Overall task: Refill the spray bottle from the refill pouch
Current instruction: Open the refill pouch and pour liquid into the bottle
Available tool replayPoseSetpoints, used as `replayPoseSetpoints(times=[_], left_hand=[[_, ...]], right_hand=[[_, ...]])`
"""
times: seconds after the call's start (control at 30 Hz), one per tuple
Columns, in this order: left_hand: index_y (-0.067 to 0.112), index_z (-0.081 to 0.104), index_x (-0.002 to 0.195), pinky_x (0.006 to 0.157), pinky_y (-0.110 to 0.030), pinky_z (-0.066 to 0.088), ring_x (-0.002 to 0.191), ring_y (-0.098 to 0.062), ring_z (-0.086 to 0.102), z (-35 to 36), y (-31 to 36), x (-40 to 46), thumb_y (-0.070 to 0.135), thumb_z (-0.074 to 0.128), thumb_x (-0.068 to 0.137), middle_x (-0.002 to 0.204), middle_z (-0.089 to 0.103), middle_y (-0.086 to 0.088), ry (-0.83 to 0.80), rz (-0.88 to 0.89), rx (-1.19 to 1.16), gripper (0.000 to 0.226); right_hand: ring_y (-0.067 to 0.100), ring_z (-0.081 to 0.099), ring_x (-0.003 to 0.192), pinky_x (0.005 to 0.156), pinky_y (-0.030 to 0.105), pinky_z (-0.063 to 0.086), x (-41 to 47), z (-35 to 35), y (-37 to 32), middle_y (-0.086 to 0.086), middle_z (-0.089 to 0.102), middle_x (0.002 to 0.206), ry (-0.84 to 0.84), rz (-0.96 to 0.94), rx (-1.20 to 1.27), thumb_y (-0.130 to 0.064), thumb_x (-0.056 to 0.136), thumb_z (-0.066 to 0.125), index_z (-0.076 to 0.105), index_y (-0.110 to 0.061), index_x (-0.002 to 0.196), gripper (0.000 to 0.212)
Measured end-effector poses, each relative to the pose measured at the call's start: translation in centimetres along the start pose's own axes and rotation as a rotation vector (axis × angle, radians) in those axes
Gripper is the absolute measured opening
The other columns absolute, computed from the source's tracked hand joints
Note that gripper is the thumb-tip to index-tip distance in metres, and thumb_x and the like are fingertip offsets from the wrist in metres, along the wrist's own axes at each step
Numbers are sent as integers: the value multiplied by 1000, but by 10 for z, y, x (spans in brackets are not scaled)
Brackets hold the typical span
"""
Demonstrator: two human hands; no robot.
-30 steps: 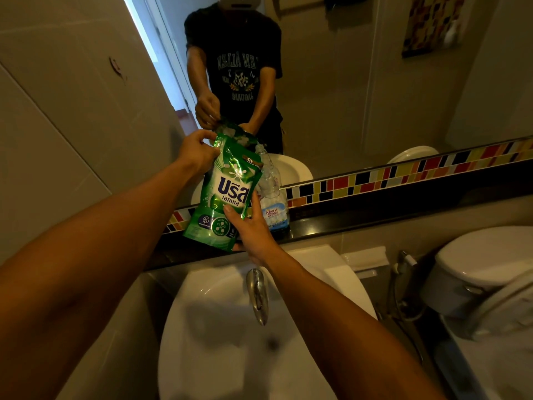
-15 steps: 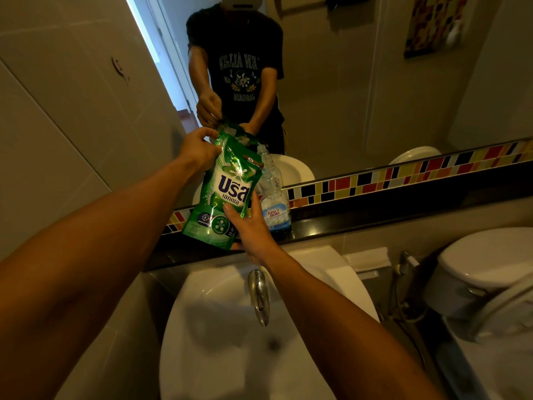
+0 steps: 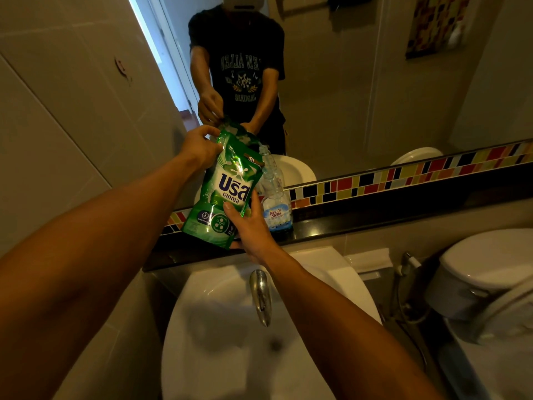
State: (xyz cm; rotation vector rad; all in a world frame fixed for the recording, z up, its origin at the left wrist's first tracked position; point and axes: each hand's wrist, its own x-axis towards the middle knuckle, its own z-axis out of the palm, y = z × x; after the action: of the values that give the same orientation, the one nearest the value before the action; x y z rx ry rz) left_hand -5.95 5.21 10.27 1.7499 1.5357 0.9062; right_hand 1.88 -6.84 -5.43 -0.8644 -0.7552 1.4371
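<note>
A green refill pouch (image 3: 227, 189) is held tilted above the black ledge (image 3: 375, 220), its top corner leaning toward the neck of a clear bottle. My left hand (image 3: 200, 145) grips the pouch's upper left corner. My right hand (image 3: 251, 226) holds its lower right edge from below. The clear bottle (image 3: 275, 203), with a blue and white label, stands upright on the ledge just right of the pouch, its top without a spray head. I cannot tell whether liquid is flowing.
A white basin (image 3: 230, 342) with a chrome tap (image 3: 261, 295) lies below my arms. A mirror (image 3: 346, 82) with a coloured tile strip (image 3: 403, 174) backs the ledge. A toilet (image 3: 484, 272) and a hose sprayer (image 3: 406, 264) stand at the right.
Both hands keep the same hold on the pouch; it has barely moved.
</note>
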Motion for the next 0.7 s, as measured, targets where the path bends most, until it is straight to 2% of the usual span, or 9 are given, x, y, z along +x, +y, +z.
replayPoseSetpoints(times=[0.1,0.17,0.33,0.5,0.7], left_hand=[[15,55,131,80,-37,59,96,-29,68,-1,1,0,2,62,94,119,62,-17,1,8,10,40],[15,55,131,82,-38,59,96,-29,67,-1,1,0,2,62,94,122,62,-18,-1,10,8,40],[16,54,131,66,-28,56,94,-26,67,-2,4,0,3,62,94,125,61,-18,-12,13,21,40],[16,54,132,62,-26,54,88,-22,66,-2,5,1,3,62,94,125,61,-19,-10,8,32,40],[16,55,131,58,-24,51,90,-24,65,-2,7,2,4,63,94,128,60,-20,-4,13,54,40]], right_hand=[[27,61,130,86,64,61,1,1,1,-6,57,149,2,1,-17,-36,98,73,30,-58,153,74],[26,61,128,87,64,61,1,1,1,-9,58,145,7,6,-17,-35,98,73,31,-60,152,73],[29,60,132,89,71,58,2,2,1,-8,57,149,6,6,-21,-38,96,75,31,-62,151,75],[30,60,132,88,72,57,3,3,2,-6,57,150,5,-2,-13,-38,95,75,32,-61,150,73],[29,62,130,88,71,58,4,5,3,-8,60,147,6,-11,9,-34,97,75,32,-58,152,74]])
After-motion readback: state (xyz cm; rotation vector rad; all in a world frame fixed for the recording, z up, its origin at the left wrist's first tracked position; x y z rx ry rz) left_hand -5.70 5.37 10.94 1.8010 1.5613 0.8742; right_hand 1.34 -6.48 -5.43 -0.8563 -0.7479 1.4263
